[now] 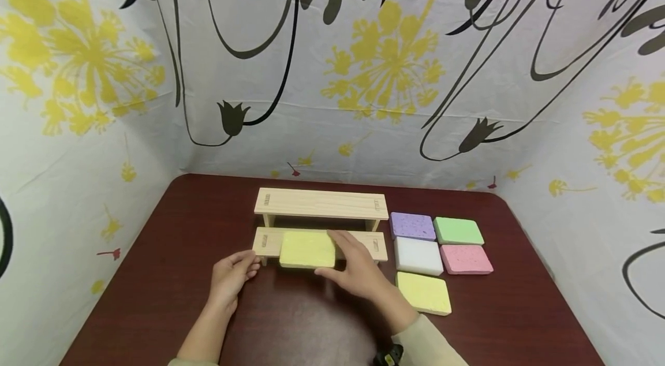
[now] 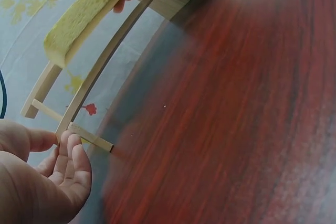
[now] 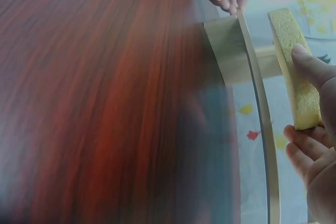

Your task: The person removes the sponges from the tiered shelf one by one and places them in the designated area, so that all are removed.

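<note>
A yellow sponge [image 1: 307,249] is over the front, lower wooden shelf [image 1: 266,242], overlapping its middle in the head view. My right hand [image 1: 358,266] grips the sponge; the right wrist view has the thumb on its near edge and the fingers at its end. With my left hand [image 1: 228,279] I pinch the left end of that front shelf, thumb and fingertips at the board's corner [image 2: 62,129]. Behind it stands a taller wooden shelf [image 1: 321,202], with small dark marks at both ends of its top.
Right of the shelves lie a purple sponge [image 1: 413,226], a green sponge [image 1: 459,231], a white sponge [image 1: 418,255], a pink sponge [image 1: 466,259] and a second yellow sponge [image 1: 423,292]. Patterned cloth [image 1: 312,83] surrounds the dark red table [image 1: 156,297] at the back and sides.
</note>
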Demonstrator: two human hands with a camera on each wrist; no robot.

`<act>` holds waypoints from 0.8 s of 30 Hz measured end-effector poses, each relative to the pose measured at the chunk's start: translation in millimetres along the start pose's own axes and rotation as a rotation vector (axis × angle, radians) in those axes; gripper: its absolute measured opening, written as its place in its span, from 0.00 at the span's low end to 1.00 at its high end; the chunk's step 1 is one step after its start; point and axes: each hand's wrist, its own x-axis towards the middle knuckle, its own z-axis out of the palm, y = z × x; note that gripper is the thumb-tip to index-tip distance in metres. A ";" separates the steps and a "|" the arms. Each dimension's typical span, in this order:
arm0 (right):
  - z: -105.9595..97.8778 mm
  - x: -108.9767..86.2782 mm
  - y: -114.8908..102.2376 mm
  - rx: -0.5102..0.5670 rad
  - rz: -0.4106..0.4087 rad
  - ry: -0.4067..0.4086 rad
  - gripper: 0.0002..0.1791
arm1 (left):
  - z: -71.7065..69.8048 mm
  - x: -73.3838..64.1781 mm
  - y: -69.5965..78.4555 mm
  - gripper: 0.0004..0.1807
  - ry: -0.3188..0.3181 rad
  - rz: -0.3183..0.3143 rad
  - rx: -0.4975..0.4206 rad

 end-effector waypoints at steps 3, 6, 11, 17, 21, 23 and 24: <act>-5.8 -6.9 5.2 -0.002 0.014 0.007 0.46 | 0.0 0.2 -0.3 0.18 -0.002 0.001 -0.001; -11.2 -13.4 10.4 -0.008 0.030 0.014 0.47 | -0.3 1.0 -0.8 0.17 -0.006 -0.002 0.005; -20.1 -22.1 16.6 -0.010 0.030 0.014 0.46 | -2.0 0.6 -1.4 0.18 -0.010 -0.001 0.016; -27.6 -30.9 26.2 0.013 -0.044 0.038 0.45 | -4.2 1.4 -1.3 0.19 -0.019 0.000 0.016; -32.0 -37.7 33.6 0.009 -0.036 0.042 0.45 | -3.9 1.9 -1.9 0.19 -0.018 -0.005 0.019; -34.6 -41.1 36.6 0.006 -0.028 0.046 0.45 | -3.6 1.7 -2.1 0.19 -0.019 -0.008 0.024; -36.2 -42.8 37.9 0.003 -0.025 0.049 0.45 | -3.3 1.4 -1.9 0.19 -0.017 -0.010 0.026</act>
